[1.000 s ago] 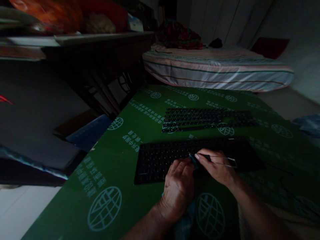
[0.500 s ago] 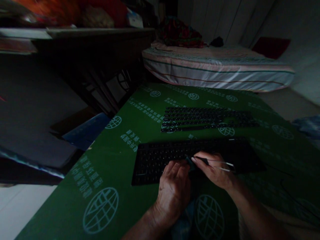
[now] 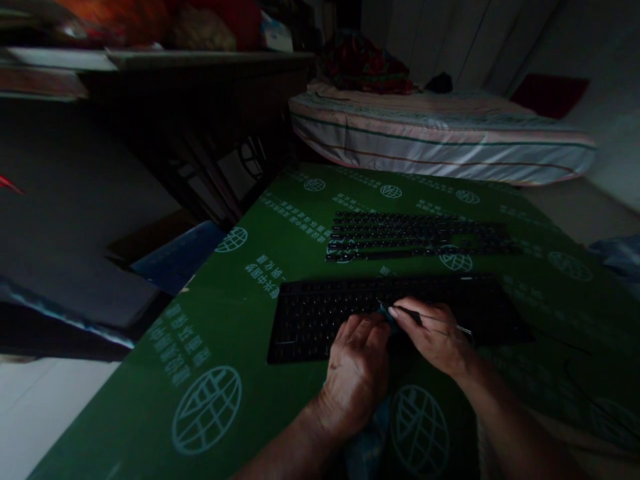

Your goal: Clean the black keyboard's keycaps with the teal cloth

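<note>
A black keyboard (image 3: pixel 305 320) lies across the green table, with both hands over its middle. My left hand (image 3: pixel 357 363) is closed on a dark blue-green cloth (image 3: pixel 373 430), which shows between the hands and hangs below the left wrist. My right hand (image 3: pixel 433 333) is closed round what looks like a wire keycap puller (image 3: pixel 465 330). Its thin wire end sticks out behind the fingers, and its dark part points left. The right fingertips touch the cloth close to the left fingers. Whatever lies under the fingertips is hidden, and the light is dim.
Beyond the keyboard, loose black keycaps (image 3: pixel 380 233) lie in rows on the green printed tabletop (image 3: pixel 250 320). A thin cable (image 3: pixel 565 341) runs off to the right. A bed (image 3: pixel 440 143) stands behind the table, and a cluttered shelf (image 3: pixel 210 61) is at the left.
The view has shifted slightly. My right hand has turned a little, so less of the puller's wire end shows. Both hands stay close together over the keyboard.
</note>
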### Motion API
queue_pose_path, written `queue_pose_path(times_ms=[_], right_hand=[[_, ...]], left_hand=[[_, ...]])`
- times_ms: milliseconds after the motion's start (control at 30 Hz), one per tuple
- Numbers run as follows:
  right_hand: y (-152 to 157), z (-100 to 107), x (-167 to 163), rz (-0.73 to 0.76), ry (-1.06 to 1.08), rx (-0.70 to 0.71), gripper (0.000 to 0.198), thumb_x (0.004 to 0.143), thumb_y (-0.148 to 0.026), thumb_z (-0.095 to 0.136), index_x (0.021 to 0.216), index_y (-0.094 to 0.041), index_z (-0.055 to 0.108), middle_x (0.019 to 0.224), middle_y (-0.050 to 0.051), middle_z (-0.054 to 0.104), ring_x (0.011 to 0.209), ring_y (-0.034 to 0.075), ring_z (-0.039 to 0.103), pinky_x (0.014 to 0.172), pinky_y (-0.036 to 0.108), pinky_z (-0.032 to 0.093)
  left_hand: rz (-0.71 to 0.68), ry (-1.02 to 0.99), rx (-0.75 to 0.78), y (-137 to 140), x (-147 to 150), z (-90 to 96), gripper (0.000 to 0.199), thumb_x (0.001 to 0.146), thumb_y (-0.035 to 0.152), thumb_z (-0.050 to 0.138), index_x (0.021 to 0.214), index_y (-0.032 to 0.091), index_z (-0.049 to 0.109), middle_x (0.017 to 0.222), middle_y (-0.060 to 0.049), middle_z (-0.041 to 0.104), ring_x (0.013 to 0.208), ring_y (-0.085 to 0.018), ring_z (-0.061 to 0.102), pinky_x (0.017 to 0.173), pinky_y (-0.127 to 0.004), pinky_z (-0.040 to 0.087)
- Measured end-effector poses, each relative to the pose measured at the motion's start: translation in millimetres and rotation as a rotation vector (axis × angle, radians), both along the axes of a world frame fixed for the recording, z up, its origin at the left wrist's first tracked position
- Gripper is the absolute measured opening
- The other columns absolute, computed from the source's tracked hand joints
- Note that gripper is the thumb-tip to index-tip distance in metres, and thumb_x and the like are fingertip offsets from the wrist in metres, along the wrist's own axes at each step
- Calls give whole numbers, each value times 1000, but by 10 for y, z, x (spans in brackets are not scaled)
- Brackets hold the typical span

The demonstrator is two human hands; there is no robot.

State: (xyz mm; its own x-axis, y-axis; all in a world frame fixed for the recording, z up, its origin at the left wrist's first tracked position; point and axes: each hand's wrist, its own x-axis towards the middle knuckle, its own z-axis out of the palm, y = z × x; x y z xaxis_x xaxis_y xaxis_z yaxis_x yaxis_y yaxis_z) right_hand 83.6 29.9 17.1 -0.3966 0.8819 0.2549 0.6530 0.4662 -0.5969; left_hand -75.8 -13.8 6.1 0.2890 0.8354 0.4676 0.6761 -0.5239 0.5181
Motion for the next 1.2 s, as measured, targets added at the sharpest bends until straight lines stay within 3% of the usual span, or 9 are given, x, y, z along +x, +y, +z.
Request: queue_pose_path(times_ms=[300, 567, 933, 1033, 1200], right_hand=[[13, 51, 85, 43, -32, -30, 29, 90, -27, 42, 73, -19, 64, 65, 2, 67, 57, 11, 60, 60, 19, 44], [12, 30, 150, 75, -165, 144, 36, 92, -25, 35, 72, -19, 64, 69, 6, 69, 56, 12, 60, 59, 21, 44], [17, 0, 113, 37, -209, 244, 40, 93, -25, 33, 73, -17, 66, 70, 7, 68, 56, 12, 60, 59, 22, 44], [24, 6, 117, 11, -162, 187, 37, 92, -27, 35, 73, -18, 65, 68, 7, 67, 57, 12, 60, 59, 21, 44], [35, 77, 138, -57, -56, -31, 32, 88, -33, 42, 70, -18, 64, 59, 3, 63, 51, 10, 54, 54, 19, 41]], left_hand=[[-12, 12, -9, -33, 2, 36, 22, 83, 6, 41, 94, 16, 57, 98, -8, 64, 88, -21, 57, 79, -38, 51], [-59, 42, -55, -47, 21, 2, 24, 84, 8, 39, 100, 15, 55, 108, -9, 61, 95, -22, 55, 83, -42, 50], [-37, 51, -62, 11, 45, -7, 24, 85, 8, 39, 101, 15, 56, 110, -10, 60, 98, -22, 55, 86, -42, 49], [-34, 47, -40, 19, 48, -16, 24, 84, 8, 40, 101, 15, 56, 109, -10, 61, 98, -23, 55, 85, -41, 49], [-44, 48, -35, -6, 37, 7, 22, 84, 8, 40, 97, 14, 57, 105, -10, 62, 95, -22, 56, 82, -41, 51]])
